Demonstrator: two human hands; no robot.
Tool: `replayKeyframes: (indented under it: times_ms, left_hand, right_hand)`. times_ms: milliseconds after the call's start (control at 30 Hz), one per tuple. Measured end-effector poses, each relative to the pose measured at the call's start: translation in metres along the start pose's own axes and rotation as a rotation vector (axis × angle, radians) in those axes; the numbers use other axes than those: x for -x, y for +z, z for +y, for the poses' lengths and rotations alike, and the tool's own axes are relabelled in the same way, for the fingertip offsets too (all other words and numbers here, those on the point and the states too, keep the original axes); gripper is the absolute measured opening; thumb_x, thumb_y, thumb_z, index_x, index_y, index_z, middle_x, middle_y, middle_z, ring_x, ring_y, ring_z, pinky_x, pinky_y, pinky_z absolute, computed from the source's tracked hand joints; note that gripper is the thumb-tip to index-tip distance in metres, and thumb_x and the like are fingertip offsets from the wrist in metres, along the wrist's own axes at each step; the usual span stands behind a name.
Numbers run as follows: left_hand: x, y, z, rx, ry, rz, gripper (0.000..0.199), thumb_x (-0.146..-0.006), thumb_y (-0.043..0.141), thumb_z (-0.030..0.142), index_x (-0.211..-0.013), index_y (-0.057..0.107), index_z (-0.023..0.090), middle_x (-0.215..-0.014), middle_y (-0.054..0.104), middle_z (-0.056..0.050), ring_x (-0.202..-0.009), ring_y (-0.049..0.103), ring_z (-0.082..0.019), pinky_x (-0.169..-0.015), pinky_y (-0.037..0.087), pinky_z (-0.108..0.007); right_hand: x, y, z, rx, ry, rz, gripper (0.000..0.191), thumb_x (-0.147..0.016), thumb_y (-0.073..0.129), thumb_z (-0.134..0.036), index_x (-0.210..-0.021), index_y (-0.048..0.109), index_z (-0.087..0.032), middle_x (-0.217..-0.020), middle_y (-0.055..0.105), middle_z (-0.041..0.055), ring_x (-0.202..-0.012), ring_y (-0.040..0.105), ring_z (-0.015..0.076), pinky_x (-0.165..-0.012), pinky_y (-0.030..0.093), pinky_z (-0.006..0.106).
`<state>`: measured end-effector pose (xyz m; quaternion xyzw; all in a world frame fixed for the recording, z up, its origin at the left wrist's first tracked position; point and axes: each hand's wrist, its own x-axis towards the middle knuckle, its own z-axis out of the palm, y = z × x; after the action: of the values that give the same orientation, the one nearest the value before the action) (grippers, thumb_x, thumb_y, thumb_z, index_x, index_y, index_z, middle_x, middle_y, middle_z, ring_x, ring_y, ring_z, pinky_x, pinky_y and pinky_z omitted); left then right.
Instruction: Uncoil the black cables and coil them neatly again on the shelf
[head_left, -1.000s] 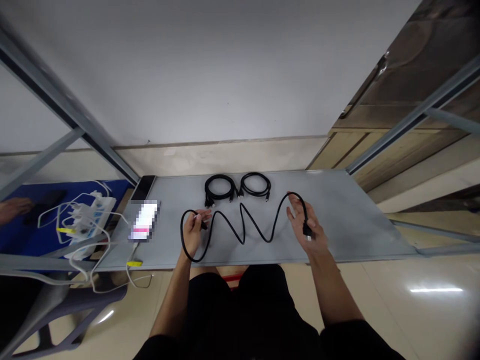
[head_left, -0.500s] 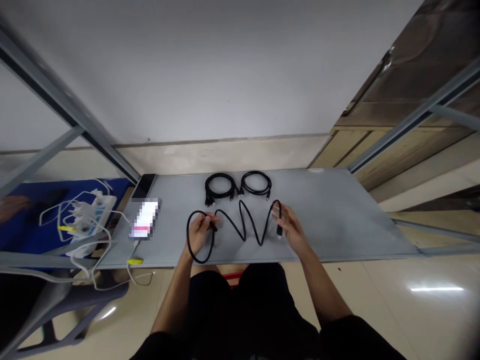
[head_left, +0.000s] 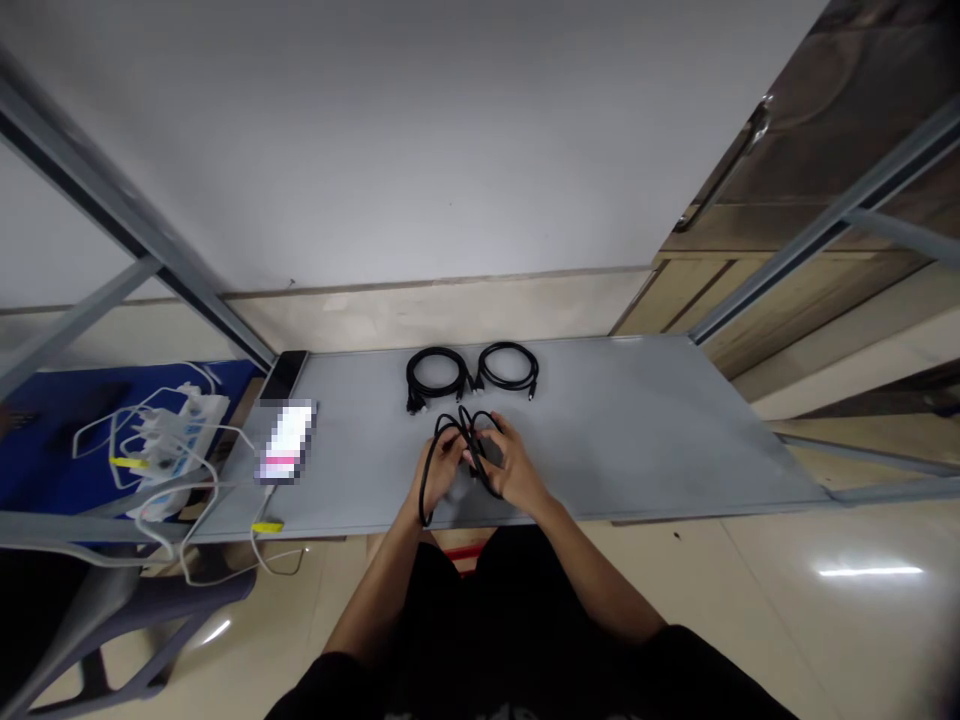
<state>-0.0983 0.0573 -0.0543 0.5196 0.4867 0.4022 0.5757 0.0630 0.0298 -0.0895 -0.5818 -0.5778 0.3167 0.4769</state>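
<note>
A black cable hangs in loops between my two hands, above the front part of the grey table. My left hand is closed on it, with one loop hanging over the fingers toward the table's front edge. Close on the right, my right hand grips the same cable, fingers bent inward. The cable's ends are hard to make out between the fingers. Farther back lie two coiled black cables, the left coil and the right coil, side by side with their plugs close together.
A lit phone, blurred out, lies at the table's left beside a black object. White cables and a power strip are at the far left, by a blue surface. Grey metal posts flank the table.
My hands have come together from wide apart, my right hand moving left and my left hand slightly right. The cable stretched in zigzags between them is now gathered into overlapping loops.
</note>
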Motion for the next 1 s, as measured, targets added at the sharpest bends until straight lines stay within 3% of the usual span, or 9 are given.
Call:
replayKeyframes:
  times_ms: [133, 333, 467, 600, 733, 800, 867, 933, 1000]
  left_hand:
    - [0.006, -0.002, 0.013, 0.135, -0.095, 0.044, 0.046, -0.079, 0.086, 0.052, -0.105, 0.08, 0.015, -0.096, 0.079, -0.007, -0.085, 0.071, -0.019, -0.078, 0.056, -0.029]
    - [0.009, -0.006, 0.032, 0.268, -0.231, -0.092, 0.059, -0.063, 0.1, 0.038, -0.112, 0.077, 0.015, -0.101, 0.082, -0.01, -0.09, 0.077, -0.022, -0.082, 0.059, -0.031]
    - [0.01, -0.012, 0.042, 0.227, -0.191, -0.195, 0.055, -0.069, 0.097, 0.038, -0.115, 0.077, 0.016, -0.101, 0.083, -0.009, -0.092, 0.077, -0.023, -0.086, 0.058, -0.033]
    - [0.014, -0.033, 0.053, 0.097, -0.117, -0.297, 0.044, -0.078, 0.089, 0.039, -0.115, 0.077, 0.017, -0.097, 0.082, -0.009, -0.095, 0.075, -0.023, -0.093, 0.055, -0.033]
    - [0.017, -0.053, 0.061, 0.01, -0.088, -0.381, 0.032, -0.081, 0.086, 0.042, -0.098, 0.079, 0.015, -0.088, 0.076, -0.006, -0.084, 0.066, -0.018, -0.082, 0.051, -0.03]
    - [0.016, -0.054, 0.062, 0.067, -0.114, -0.397, 0.034, -0.079, 0.085, 0.046, -0.091, 0.079, 0.015, -0.079, 0.069, -0.004, -0.074, 0.057, -0.015, -0.074, 0.047, -0.029]
    - [0.016, -0.05, 0.061, 0.161, -0.157, -0.434, 0.038, -0.077, 0.084, 0.048, -0.093, 0.08, 0.014, -0.074, 0.063, -0.003, -0.068, 0.05, -0.014, -0.068, 0.043, -0.029]
    - [0.015, -0.046, 0.06, 0.255, -0.202, -0.458, 0.042, -0.074, 0.085, 0.048, -0.098, 0.081, 0.014, -0.073, 0.061, -0.003, -0.066, 0.046, -0.013, -0.065, 0.039, -0.029]
    - [0.014, -0.048, 0.059, 0.289, -0.233, -0.453, 0.043, -0.071, 0.086, 0.047, -0.099, 0.082, 0.014, -0.071, 0.061, -0.003, -0.064, 0.045, -0.013, -0.062, 0.037, -0.028]
  right_hand:
    - [0.003, 0.007, 0.004, 0.004, -0.033, 0.0, 0.032, -0.082, 0.084, -0.049, -0.105, 0.078, -0.028, -0.164, 0.05, 0.0127, -0.153, 0.047, 0.039, -0.123, 0.045, 0.061]
    - [0.001, 0.001, 0.004, 0.021, -0.088, -0.051, 0.034, -0.081, 0.082, -0.054, -0.093, 0.076, -0.022, -0.163, 0.051, 0.0159, -0.152, 0.047, 0.0431, -0.123, 0.044, 0.063]
    - [-0.003, -0.008, -0.004, -0.028, -0.124, -0.068, 0.033, -0.086, 0.078, -0.056, -0.092, 0.078, -0.024, -0.158, 0.055, 0.0153, -0.151, 0.049, 0.0393, -0.126, 0.04, 0.059]
    - [-0.009, -0.032, -0.007, -0.13, -0.058, -0.098, 0.042, -0.092, 0.073, -0.062, -0.077, 0.073, -0.023, -0.159, 0.056, 0.0154, -0.152, 0.05, 0.0357, -0.129, 0.035, 0.057]
    - [-0.015, -0.057, -0.007, -0.333, 0.044, -0.278, 0.05, -0.082, 0.079, -0.072, -0.07, 0.072, -0.024, -0.16, 0.059, 0.0134, -0.151, 0.052, 0.0356, -0.126, 0.037, 0.056]
    - [-0.015, -0.06, -0.01, -0.459, 0.073, -0.406, 0.049, -0.075, 0.083, -0.073, -0.068, 0.076, -0.025, -0.145, 0.071, 0.0124, -0.143, 0.06, 0.036, -0.121, 0.044, 0.053]
    - [-0.014, -0.055, -0.015, -0.559, 0.141, -0.498, 0.047, -0.071, 0.084, -0.072, -0.068, 0.079, -0.025, -0.111, 0.082, 0.0114, -0.121, 0.073, 0.0359, -0.107, 0.055, 0.051]
    - [-0.012, -0.047, -0.02, -0.628, 0.211, -0.524, 0.046, -0.071, 0.082, -0.07, -0.066, 0.08, -0.024, -0.079, 0.079, 0.009, -0.096, 0.078, 0.0341, -0.088, 0.061, 0.048]
    - [-0.011, -0.042, -0.022, -0.675, 0.222, -0.53, 0.045, -0.071, 0.08, -0.067, -0.062, 0.077, -0.023, -0.073, 0.076, 0.0088, -0.085, 0.077, 0.0324, -0.081, 0.061, 0.046]
